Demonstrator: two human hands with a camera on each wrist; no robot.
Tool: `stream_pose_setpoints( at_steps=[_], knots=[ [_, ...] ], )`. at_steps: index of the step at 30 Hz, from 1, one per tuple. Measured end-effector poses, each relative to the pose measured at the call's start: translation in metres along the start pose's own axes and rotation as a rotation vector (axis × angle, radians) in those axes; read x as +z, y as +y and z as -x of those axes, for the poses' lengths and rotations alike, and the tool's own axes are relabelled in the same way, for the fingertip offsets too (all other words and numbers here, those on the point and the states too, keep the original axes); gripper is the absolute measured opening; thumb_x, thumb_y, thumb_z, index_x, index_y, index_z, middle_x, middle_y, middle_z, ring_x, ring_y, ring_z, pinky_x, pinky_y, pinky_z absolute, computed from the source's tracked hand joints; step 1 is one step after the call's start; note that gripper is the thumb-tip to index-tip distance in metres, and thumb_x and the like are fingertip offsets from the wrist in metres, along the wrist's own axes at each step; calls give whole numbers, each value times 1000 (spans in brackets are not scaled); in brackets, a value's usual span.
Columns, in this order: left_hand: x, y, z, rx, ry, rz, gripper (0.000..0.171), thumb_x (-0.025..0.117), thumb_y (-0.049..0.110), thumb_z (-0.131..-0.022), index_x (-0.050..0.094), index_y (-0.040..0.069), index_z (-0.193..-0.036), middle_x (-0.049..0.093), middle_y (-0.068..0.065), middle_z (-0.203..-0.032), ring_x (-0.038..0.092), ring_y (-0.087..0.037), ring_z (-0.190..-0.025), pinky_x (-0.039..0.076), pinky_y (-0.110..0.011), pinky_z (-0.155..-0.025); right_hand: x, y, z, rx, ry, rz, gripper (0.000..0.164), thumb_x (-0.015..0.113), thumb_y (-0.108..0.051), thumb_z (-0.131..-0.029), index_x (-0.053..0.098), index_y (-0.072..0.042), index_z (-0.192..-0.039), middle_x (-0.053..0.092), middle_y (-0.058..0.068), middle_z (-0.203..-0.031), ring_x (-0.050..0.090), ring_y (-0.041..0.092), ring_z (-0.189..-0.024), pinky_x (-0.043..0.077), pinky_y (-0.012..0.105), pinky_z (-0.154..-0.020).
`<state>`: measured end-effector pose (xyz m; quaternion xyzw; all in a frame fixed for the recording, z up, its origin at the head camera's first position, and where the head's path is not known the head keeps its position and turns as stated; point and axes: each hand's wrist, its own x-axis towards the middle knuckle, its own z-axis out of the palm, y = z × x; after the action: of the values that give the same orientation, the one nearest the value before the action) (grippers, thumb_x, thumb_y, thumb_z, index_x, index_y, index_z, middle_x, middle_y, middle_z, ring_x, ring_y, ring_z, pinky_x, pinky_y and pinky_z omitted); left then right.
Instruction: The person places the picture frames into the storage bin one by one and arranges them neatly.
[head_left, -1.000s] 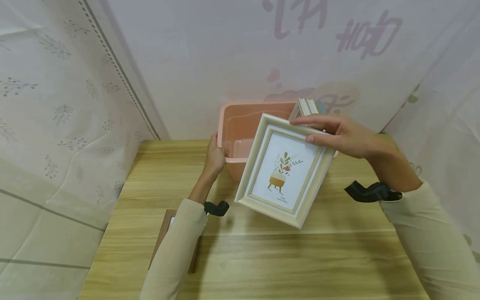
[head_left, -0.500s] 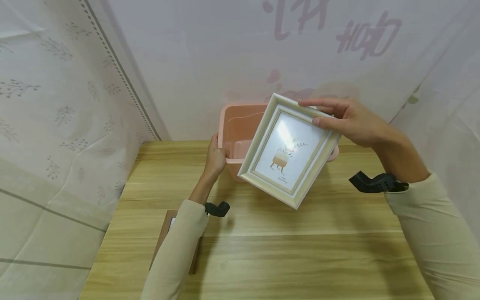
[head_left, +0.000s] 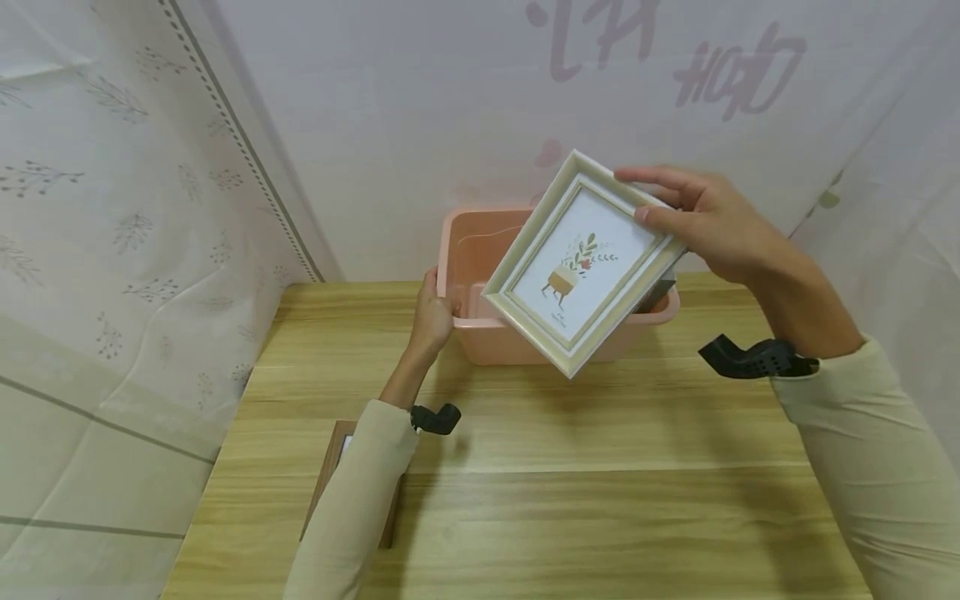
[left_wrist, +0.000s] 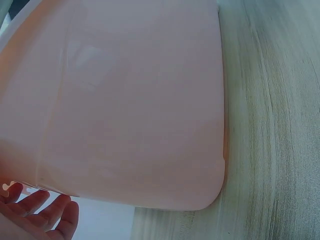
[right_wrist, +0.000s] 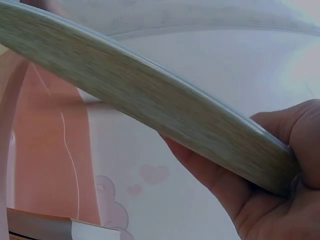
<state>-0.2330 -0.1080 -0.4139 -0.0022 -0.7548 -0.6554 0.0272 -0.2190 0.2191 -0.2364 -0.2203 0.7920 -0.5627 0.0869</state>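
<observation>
A cream picture frame [head_left: 540, 225] with a potted-plant print hangs tilted over the front of a pink plastic bin [head_left: 495, 332]. My right hand [head_left: 708, 218] pinches its upper right corner, thumb on the front and fingers behind. The right wrist view shows the edge of the picture frame [right_wrist: 150, 95] between thumb and fingers. On the left, my left hand [head_left: 435, 317] grips the rim of the bin, thumb inside. Left-hand fingers [left_wrist: 47, 212] show at the rim in the left wrist view. Part of the bin is hidden behind the picture frame.
A brown picture frame [head_left: 330, 475] lies on the wooden table [head_left: 600, 517], partly covered by the left sleeve [head_left: 356, 500]. Inside the bin at the right, a grey-and-white edge [right_wrist: 45, 226] shows. A patterned cloth wall [head_left: 375, 125] stands right behind the bin.
My right hand has lifted the cream picture frame up and slightly right, tilting it further. White edges seen behind it at the bin's right are now covered. My left hand has stayed on the rim.
</observation>
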Motion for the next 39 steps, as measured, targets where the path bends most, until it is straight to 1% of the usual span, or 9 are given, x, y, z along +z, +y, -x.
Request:
stream_pose_setpoints(
  at_steps=[4, 9, 16, 23, 30, 33, 36, 37, 39],
  knots=[
    [0, -1, -1, -1, -3, 4, 73, 38, -10, -78, 30, -4, -150, 46, -30, -136, 44, -40, -112, 37, -44, -96, 1, -4, 0, 41, 30, 36, 50, 49, -10, -102, 40, -12, -152, 63, 12, -117, 69, 18, -90, 58, 30, -71],
    [0, -1, -1, 0, -5, 22, 72, 39, -10, -78, 31, -3, -149, 47, -30, -135, 44, -41, -111, 38, -45, -96, 3, -8, -4, 107, 89, 55, 57, 42, -8, -103, 28, -18, -157, 42, 25, -144, 64, 18, -98, 58, 28, -74],
    [0, 1, 0, -6, 0, 19, 72, 39, -12, -77, 32, -4, -148, 46, -29, -135, 44, -32, -109, 37, -45, -98, 11, -10, -15, 153, 239, 44, 63, 38, -3, -101, 23, -23, -159, 29, 27, -156, 46, 40, -127, 56, 26, -81],
    [1, 1, 0, -9, 11, 16, 73, 40, -11, -77, 32, -4, -149, 47, -28, -133, 44, -35, -108, 37, -44, -96, 22, -5, -24, 158, 322, 228, 65, 37, -3, -99, 20, -20, -159, 33, 26, -153, 46, 40, -125, 55, 26, -80],
    [1, 0, 0, -10, 9, 15, 73, 40, -11, -75, 32, -4, -148, 47, -29, -135, 45, -32, -110, 37, -46, -100, 35, 6, -29, 152, 312, 468, 65, 38, -6, -99, 21, -19, -159, 28, 17, -160, 42, 35, -125, 44, 48, -98],
    [1, 1, 0, -5, 9, 8, 73, 39, -10, -75, 33, -3, -148, 49, -26, -131, 45, -30, -108, 37, -45, -99, 39, 11, -31, 132, 281, 547, 64, 38, -5, -99, 21, -16, -159, 28, 17, -160, 58, 28, -93, 51, 34, -76],
    [2, 2, 1, 0, 11, -3, 73, 40, -9, -75, 33, -3, -148, 50, -23, -126, 45, -29, -106, 37, -44, -99, 41, 18, -33, 113, 262, 595, 63, 39, -3, -98, 21, -12, -159, 28, 16, -160, 44, 16, -54, 40, 26, -50],
    [2, 2, 1, 1, 11, -5, 73, 40, -9, -75, 33, -3, -148, 50, -22, -127, 45, -29, -107, 36, -44, -100, 41, 20, -34, 108, 260, 607, 63, 39, -3, -98, 22, -12, -158, 29, 16, -160, 36, 15, -48, 38, 25, -46],
    [2, 2, 0, 2, 12, -6, 73, 39, -9, -76, 32, -3, -148, 50, -22, -129, 45, -29, -109, 36, -44, -102, 43, 25, -36, 103, 256, 609, 64, 39, -2, -98, 22, -11, -158, 28, 16, -161, 45, 17, -57, 42, 25, -52]
  ],
)
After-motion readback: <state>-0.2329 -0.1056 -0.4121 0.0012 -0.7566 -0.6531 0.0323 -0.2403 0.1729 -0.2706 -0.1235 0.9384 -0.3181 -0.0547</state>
